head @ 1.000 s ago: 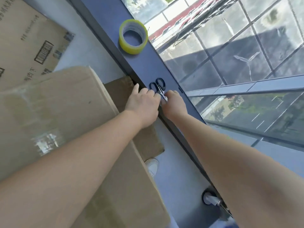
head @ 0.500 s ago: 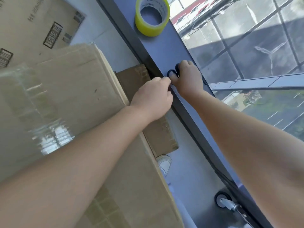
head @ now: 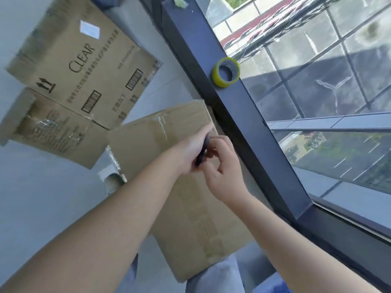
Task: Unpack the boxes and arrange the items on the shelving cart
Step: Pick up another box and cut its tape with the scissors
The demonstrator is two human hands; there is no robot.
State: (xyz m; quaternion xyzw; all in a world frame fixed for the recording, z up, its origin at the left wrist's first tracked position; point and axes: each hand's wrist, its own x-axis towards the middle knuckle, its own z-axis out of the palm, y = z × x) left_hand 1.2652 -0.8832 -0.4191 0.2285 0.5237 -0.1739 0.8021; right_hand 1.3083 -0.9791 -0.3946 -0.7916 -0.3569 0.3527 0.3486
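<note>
A sealed brown cardboard box (head: 190,208) with taped seams lies below me on the floor. Above it, my left hand (head: 190,149) and my right hand (head: 222,172) meet around black-handled scissors (head: 203,151); both hands have fingers curled on the dark handles. The blades are hidden between the hands. A second box (head: 80,81) printed CLEAR lies on its side at the upper left.
A yellow tape roll (head: 226,72) stands on the dark window ledge (head: 243,115) at the right, with glass beyond. Grey floor (head: 42,197) lies at the left. A shoe (head: 114,182) shows beside the near box, and my grey-trousered knee (head: 215,275) below.
Both hands have lifted the scissors off the window ledge and drawn them back over the near box. The view has tilted, showing the CLEAR box.
</note>
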